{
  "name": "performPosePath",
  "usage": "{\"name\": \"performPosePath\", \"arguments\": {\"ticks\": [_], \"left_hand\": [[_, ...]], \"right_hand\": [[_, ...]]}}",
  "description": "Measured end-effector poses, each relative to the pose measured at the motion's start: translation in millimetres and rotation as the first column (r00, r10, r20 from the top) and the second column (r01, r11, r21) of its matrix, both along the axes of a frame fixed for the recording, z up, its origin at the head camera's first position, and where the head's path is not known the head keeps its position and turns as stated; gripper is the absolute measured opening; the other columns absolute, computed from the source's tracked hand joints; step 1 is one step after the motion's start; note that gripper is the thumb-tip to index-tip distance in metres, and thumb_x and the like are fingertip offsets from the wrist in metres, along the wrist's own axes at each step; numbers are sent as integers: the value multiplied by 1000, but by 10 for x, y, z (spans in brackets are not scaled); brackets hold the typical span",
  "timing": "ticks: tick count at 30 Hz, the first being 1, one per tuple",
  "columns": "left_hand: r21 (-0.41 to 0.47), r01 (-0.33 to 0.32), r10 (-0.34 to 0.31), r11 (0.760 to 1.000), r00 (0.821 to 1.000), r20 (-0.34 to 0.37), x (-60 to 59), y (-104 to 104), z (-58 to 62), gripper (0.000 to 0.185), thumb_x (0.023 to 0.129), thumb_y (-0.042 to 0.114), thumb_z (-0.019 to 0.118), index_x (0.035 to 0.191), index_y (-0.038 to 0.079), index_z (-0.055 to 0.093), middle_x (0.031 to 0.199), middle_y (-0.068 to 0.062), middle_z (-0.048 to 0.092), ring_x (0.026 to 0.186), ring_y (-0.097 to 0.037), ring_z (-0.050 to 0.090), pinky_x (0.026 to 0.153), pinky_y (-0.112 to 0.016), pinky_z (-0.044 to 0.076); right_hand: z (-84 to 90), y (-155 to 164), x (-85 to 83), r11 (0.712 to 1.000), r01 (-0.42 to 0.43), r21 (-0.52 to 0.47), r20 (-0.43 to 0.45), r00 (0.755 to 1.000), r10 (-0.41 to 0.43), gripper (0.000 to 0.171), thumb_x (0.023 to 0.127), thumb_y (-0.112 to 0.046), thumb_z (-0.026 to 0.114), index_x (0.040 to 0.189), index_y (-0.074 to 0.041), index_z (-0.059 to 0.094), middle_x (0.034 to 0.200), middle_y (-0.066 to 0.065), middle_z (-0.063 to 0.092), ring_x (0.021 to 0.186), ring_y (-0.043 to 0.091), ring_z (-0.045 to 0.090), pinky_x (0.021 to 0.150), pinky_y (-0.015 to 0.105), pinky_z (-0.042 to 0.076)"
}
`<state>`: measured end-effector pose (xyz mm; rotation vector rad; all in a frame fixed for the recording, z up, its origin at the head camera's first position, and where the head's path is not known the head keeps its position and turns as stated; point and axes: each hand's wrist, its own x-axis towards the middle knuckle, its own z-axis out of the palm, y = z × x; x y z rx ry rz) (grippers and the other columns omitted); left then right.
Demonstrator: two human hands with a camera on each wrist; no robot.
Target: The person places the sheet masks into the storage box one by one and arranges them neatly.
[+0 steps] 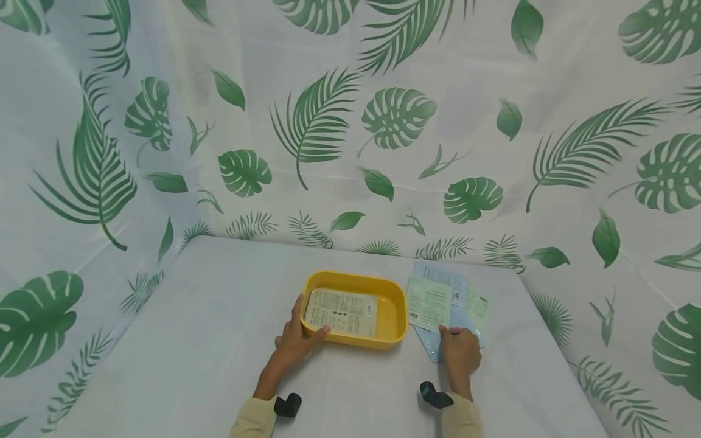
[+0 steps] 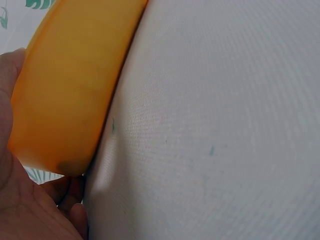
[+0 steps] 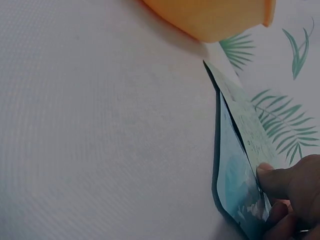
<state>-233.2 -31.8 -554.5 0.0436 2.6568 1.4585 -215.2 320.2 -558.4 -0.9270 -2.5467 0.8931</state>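
Bracing yellow tray in curled left hand, pinching green packet by near corner in closed right hand, best lifting level off blue packet.

Print on the beige packet and on the packets to its right is too small to read.

Cream sleeves, L & R – plus small blk wrist cams, rounded ends – one per side.
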Motion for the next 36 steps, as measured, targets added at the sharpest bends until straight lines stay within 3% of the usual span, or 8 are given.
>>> {"name": "performPosePath", "arguments": {"ticks": [6, 12, 15, 19, 22, 26, 32, 36], "left_hand": [[-4, 1, -1, 1000, 1000, 0, -6, 6, -14, 104, 83, 55, 69, 157, 26, 2, 155, -20, 34, 135, -43, 39, 93, -64, 24], [-8, -2, 2, 1000, 1000, -12, -16, -2, -8, 103, 84, 55, 68, 157, 25, 2, 155, -20, 35, 135, -43, 40, 94, -67, 23], [1, -1, 1, 1000, 1000, -17, -18, -5, -1, 103, 84, 55, 68, 157, 25, 3, 155, -20, 35, 135, -43, 40, 94, -68, 23], [-1, 0, 0, 1000, 1000, -19, -17, -6, -5, 103, 83, 54, 70, 157, 24, 4, 156, -20, 34, 135, -43, 41, 93, -68, 24], [-1, -2, 2, 1000, 1000, -16, -14, -6, -6, 103, 83, 54, 70, 157, 24, 5, 156, -19, 34, 134, -43, 41, 93, -67, 25], [4, -2, 2, 1000, 1000, -20, -11, -5, -9, 103, 83, 54, 70, 157, 24, 5, 155, -20, 35, 134, -43, 42, 92, -66, 25], [9, 1, -1, 1000, 1000, -25, -19, -8, -39, 104, 83, 56, 69, 157, 24, 5, 154, -21, 36, 133, -44, 42, 91, -66, 26], [10, 2, -1, 1000, 999, -32, -20, -12, -50, 104, 83, 56, 69, 157, 23, 5, 154, -21, 36, 133, -44, 42, 90, -66, 26]], "right_hand": [[-22, 68, -15, 999, 14, -31, -21, 1000, -15, 33, 96, -20, 55, 97, 11, 66, 96, 30, 67, 85, 44, 62, 71, 51, 43], [-67, 82, -28, 989, 91, -116, -107, 989, -104, 33, 101, -18, 42, 106, 13, 50, 97, 34, 59, 89, 49, 58, 71, 50, 41], [-93, 132, -43, 968, 123, -219, -157, 975, -159, 31, 104, -19, 36, 113, 10, 43, 83, 25, 58, 68, 35, 62, 59, 37, 43], [-123, 211, -44, 924, 134, -358, -202, 955, -217, 31, 105, -19, 31, 119, 8, 37, 69, 12, 53, 41, 11, 53, 43, 22, 41], [-132, 236, -32, 911, 127, -393, -211, 951, -224, 31, 105, -17, 30, 120, 9, 36, 70, 10, 51, 38, 5, 50, 41, 20, 41], [-139, 235, -16, 917, 113, -382, -227, 951, -211, 32, 105, -17, 33, 122, 10, 38, 68, 8, 54, 38, 3, 50, 41, 19, 40], [-141, 224, 19, 946, 45, -320, -237, 963, -126, 51, 97, -26, 60, 126, 13, 43, 56, 0, 57, 37, 1, 49, 41, 16, 38], [-165, 228, 18, 954, 39, -298, -227, 968, -110, 53, 93, -26, 66, 123, 13, 46, 61, 2, 59, 39, 0, 50, 42, 15, 39]]}}
